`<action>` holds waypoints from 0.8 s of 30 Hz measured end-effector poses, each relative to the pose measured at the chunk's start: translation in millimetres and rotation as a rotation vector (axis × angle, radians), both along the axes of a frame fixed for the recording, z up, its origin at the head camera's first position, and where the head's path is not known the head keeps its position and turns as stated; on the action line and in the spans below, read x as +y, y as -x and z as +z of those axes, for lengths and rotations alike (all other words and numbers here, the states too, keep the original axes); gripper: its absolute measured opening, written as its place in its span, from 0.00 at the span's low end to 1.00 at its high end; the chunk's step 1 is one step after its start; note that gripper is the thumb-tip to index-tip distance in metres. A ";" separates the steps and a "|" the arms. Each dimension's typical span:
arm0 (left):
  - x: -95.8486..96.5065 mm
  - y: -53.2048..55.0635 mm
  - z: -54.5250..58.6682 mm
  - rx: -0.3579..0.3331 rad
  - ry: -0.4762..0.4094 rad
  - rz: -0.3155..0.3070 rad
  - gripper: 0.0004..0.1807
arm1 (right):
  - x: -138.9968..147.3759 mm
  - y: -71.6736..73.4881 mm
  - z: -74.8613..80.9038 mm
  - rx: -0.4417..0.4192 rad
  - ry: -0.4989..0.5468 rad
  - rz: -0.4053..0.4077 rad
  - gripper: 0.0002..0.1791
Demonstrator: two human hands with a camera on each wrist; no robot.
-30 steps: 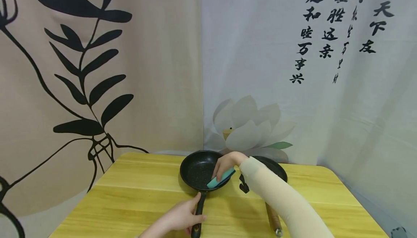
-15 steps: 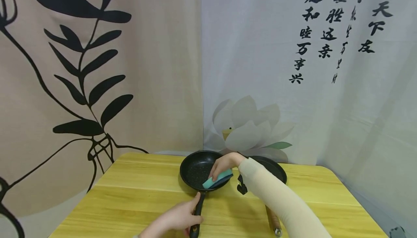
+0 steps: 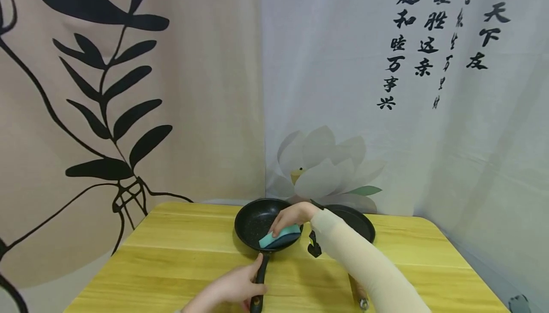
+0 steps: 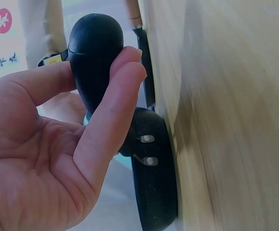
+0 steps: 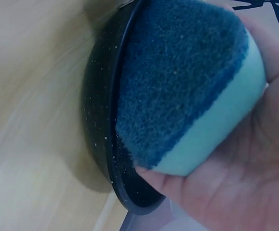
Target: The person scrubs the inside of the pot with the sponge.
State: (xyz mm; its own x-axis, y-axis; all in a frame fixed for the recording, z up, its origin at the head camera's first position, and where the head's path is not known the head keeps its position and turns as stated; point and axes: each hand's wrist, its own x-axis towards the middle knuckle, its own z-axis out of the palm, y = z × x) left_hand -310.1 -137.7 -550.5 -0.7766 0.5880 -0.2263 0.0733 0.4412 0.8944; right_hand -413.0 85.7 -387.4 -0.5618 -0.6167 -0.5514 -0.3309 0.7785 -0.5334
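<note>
A black speckled frying pan sits on the table, its handle pointing toward me. My left hand grips that handle; the left wrist view shows the fingers and thumb around its dark end. Over the pan's near right side, my right hand holds a sponge with a light teal body and a dark blue scouring face. Close up in the right wrist view, the scouring face lies along the pan rim. The fingertips are partly hidden behind the sponge.
To the right stands a second black pan with a wooden handle, partly covered by the right sleeve. Both pans rest on a yellow wooden table. A printed curtain hangs behind the table's back edge.
My right hand and the sponge have moved left along the near side of the pan, and more of the sponge's blue face shows. The left hand keeps its grip on the handle.
</note>
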 end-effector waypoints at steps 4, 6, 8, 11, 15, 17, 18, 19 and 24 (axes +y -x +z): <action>-1.8 1.7 -3.5 0.002 -0.011 -0.006 0.58 | -2.3 1.8 -2.0 -0.035 0.028 -0.036 0.18; 0.9 -7.5 11.1 0.026 0.027 -0.008 0.57 | -2.9 2.7 -3.6 -0.053 0.046 -0.056 0.18; 4.1 -19.2 31.8 0.046 0.083 -0.025 0.56 | -3.8 3.2 -5.4 -0.074 0.067 -0.072 0.19; 10.9 -40.5 66.3 0.062 0.114 -0.020 0.53 | -6.1 2.9 -8.2 -0.111 0.101 -0.084 0.21; 15.7 -50.6 79.6 0.081 0.109 0.000 0.50 | -9.9 1.6 -9.9 -0.137 0.143 -0.092 0.22; 14.1 -44.9 70.2 0.102 0.120 -0.012 0.52 | -11.6 1.3 -9.8 -0.147 0.163 -0.096 0.22; 14.6 -43.8 68.7 0.101 0.120 -0.004 0.51 | -12.3 1.1 -9.6 -0.149 0.171 -0.096 0.22; 11.8 -35.2 55.8 0.098 0.101 -0.014 0.53 | -12.9 1.0 -9.6 -0.154 0.179 -0.095 0.23; 6.4 -13.5 24.7 0.036 0.009 -0.013 0.57 | -15.4 0.4 -10.7 -0.152 0.202 -0.097 0.23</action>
State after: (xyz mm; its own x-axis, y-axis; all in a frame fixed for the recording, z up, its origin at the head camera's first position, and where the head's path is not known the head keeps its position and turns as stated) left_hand -296.6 -131.2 -525.8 -0.7768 0.5958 -0.2038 0.1110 0.4482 0.8870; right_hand -413.3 70.3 -398.1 -0.5439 -0.6700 -0.5052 -0.1645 0.6755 -0.7188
